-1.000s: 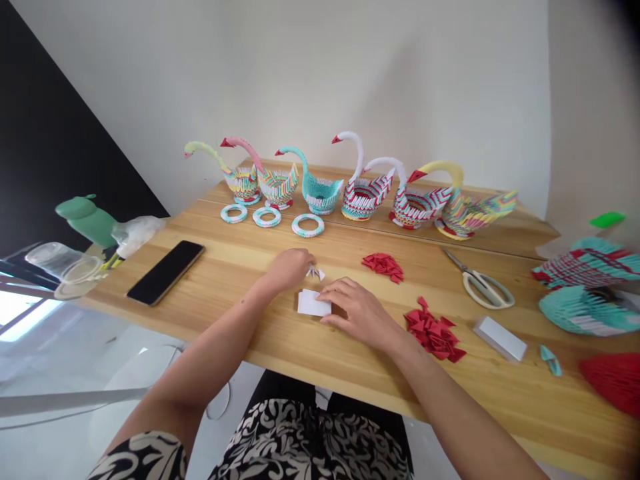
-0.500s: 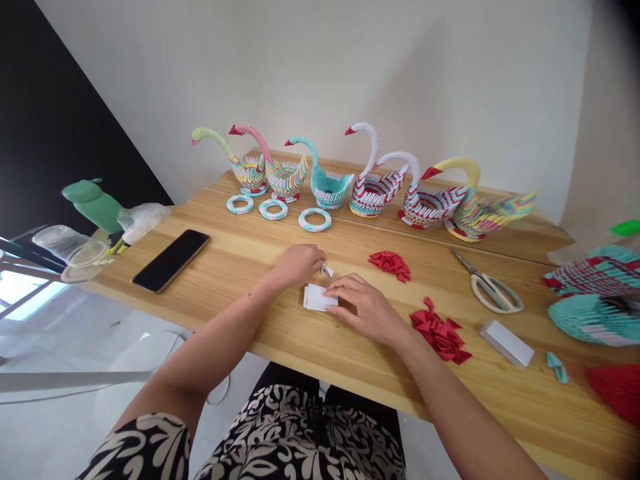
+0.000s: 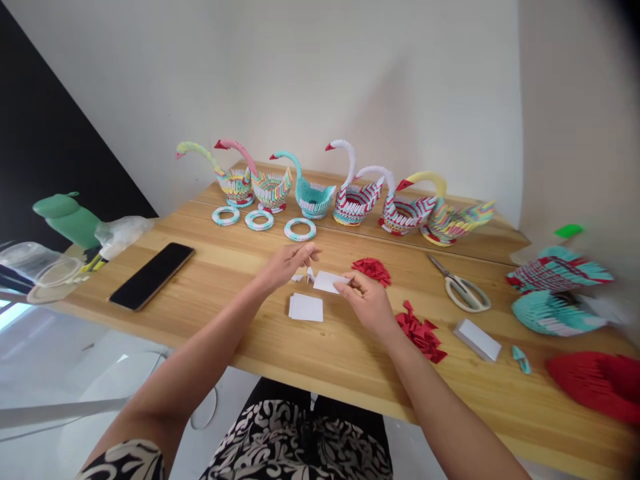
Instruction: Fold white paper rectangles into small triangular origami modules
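A single white paper slip (image 3: 330, 282) is pinched at its right end by my right hand (image 3: 367, 300). Beyond the near pile, my left hand (image 3: 293, 262) hovers with its fingers a little apart, nothing visibly gripped in them. Just under its fingertips, at the slip's left end, is a small white folded paper piece (image 3: 310, 275); another folded white bit (image 3: 297, 278) lies to its left. The stack of white paper slips (image 3: 307, 308) rests on the table nearer to me, touched by neither hand.
Red folded paper pieces form two piles (image 3: 371, 271) (image 3: 423, 333) on the right. Scissors (image 3: 465, 290), a white block (image 3: 477, 339) and paper models (image 3: 557, 313) lie farther right. Several paper swans (image 3: 313, 193) and rings (image 3: 300, 229) line the back. A phone (image 3: 151, 275) lies left.
My right hand has lifted a slip off the stack and moved it away from me. My left fingers have loosened from the folded white piece. The view has turned slightly right.
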The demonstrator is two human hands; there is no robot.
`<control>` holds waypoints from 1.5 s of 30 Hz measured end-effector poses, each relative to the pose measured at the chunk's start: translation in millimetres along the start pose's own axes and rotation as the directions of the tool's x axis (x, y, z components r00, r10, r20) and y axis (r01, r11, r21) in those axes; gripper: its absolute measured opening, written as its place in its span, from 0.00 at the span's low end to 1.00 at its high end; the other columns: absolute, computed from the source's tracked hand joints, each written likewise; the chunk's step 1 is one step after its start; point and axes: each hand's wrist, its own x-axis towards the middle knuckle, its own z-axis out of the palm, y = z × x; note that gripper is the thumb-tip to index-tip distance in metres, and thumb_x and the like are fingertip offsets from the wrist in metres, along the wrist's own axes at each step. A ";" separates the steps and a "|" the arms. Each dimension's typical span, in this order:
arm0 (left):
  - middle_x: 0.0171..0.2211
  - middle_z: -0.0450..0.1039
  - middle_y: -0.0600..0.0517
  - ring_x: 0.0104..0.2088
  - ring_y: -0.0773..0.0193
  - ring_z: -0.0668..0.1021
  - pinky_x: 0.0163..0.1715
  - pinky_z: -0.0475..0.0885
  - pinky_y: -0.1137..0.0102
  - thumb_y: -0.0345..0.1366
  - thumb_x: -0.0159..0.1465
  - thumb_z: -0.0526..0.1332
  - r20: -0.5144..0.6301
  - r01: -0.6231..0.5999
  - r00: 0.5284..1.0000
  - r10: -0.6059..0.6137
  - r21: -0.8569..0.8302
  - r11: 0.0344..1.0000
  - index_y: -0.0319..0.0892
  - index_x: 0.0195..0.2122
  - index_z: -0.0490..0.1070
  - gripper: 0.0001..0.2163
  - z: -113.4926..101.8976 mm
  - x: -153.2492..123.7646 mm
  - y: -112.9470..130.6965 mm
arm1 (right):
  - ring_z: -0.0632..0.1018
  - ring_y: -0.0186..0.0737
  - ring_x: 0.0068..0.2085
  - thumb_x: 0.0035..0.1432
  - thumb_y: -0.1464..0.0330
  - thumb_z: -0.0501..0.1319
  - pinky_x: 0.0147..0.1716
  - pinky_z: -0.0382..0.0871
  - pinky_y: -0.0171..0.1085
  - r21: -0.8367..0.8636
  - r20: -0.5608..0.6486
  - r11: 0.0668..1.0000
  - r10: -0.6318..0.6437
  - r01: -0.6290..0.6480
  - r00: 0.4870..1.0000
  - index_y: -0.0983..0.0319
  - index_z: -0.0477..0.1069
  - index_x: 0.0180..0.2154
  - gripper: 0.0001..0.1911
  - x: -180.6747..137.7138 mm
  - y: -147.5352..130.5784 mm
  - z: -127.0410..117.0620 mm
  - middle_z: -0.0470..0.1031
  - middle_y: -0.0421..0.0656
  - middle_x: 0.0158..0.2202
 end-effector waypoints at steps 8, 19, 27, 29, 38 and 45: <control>0.16 0.67 0.57 0.18 0.72 0.67 0.21 0.59 0.76 0.43 0.54 0.65 0.172 0.254 0.958 -0.228 -0.145 0.956 0.38 0.26 0.72 0.11 11.4 -12.0 29.0 | 0.77 0.40 0.31 0.56 0.63 0.61 0.34 0.69 0.38 0.102 -0.058 0.992 0.086 -0.080 0.995 0.59 0.67 0.48 0.17 2.5 -6.1 -6.7 0.76 0.38 0.27; 0.14 0.66 0.57 0.16 0.74 0.65 0.19 0.57 0.77 0.47 0.52 0.66 0.283 0.429 0.900 -0.331 -0.442 0.788 0.38 0.22 0.66 0.17 14.5 -13.1 13.7 | 0.77 0.41 0.38 0.62 0.69 0.58 0.40 0.70 0.41 -0.195 -0.054 0.905 -0.396 0.380 0.917 0.57 0.73 0.40 0.07 4.1 2.7 -13.5 0.78 0.44 0.37; 0.20 0.70 0.53 0.22 0.69 0.69 0.24 0.63 0.74 0.47 0.60 0.57 0.256 0.219 0.954 -0.156 -0.243 0.945 0.38 0.27 0.71 0.16 14.0 -21.7 18.1 | 0.77 0.40 0.34 0.58 0.65 0.62 0.36 0.70 0.40 -0.077 -0.132 0.958 -0.284 0.275 0.950 0.59 0.73 0.29 0.07 4.9 -0.6 -14.8 0.77 0.43 0.31; 0.24 0.72 0.53 0.24 0.68 0.70 0.25 0.63 0.74 0.44 0.58 0.60 0.254 0.153 0.961 -0.106 -0.173 0.973 0.38 0.35 0.73 0.14 13.5 -24.9 19.4 | 0.77 0.40 0.33 0.58 0.66 0.62 0.36 0.70 0.40 -0.066 -0.125 0.962 -0.273 0.266 0.954 0.59 0.73 0.28 0.07 4.0 -1.7 -14.7 0.77 0.43 0.31; 0.27 0.73 0.53 0.25 0.69 0.70 0.26 0.64 0.75 0.37 0.59 0.60 0.014 -0.048 0.999 0.048 0.035 0.998 0.38 0.37 0.74 0.09 26.0 -32.2 18.7 | 0.76 0.39 0.33 0.58 0.65 0.63 0.36 0.69 0.40 -0.081 -0.100 0.948 -0.315 0.307 0.944 0.59 0.72 0.29 0.07 1.4 -4.7 -13.1 0.76 0.41 0.29; 0.26 0.74 0.54 0.25 0.68 0.70 0.26 0.64 0.75 0.38 0.59 0.62 0.002 -0.079 0.997 0.079 0.093 0.993 0.41 0.34 0.75 0.07 25.6 -32.1 18.7 | 0.76 0.39 0.34 0.57 0.63 0.63 0.38 0.69 0.40 -0.070 -0.168 0.961 -0.276 0.268 0.946 0.59 0.71 0.29 0.07 -2.0 -7.5 -11.6 0.76 0.41 0.30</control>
